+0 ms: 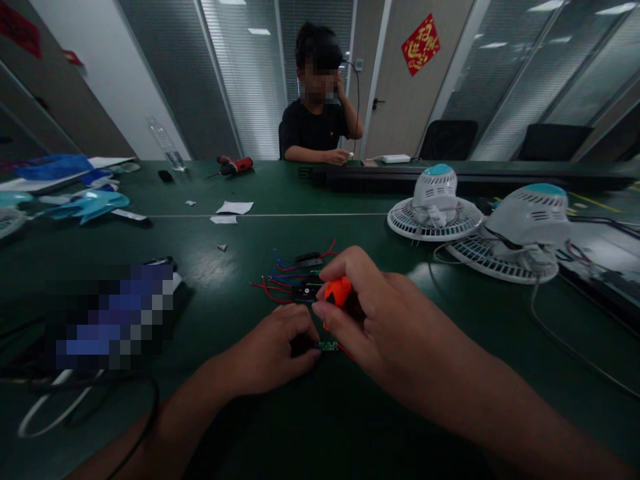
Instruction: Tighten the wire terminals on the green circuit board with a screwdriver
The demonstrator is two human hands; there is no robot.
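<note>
Between the thumb and fingers of my right hand is an orange and black object, held just above the table. My left hand is lower and to the left, its fingertips pinched at the left end of a small green circuit board. A red wire runs from the board's right end under my right hand. Just beyond my hands lie black parts with red and blue wires, and another dark part with similar wires behind them.
White fan parts stand at the right, with cables. A blurred-out device lies left. Paper scraps, a red power tool and a clear bottle are farther back. A person sits across the green table.
</note>
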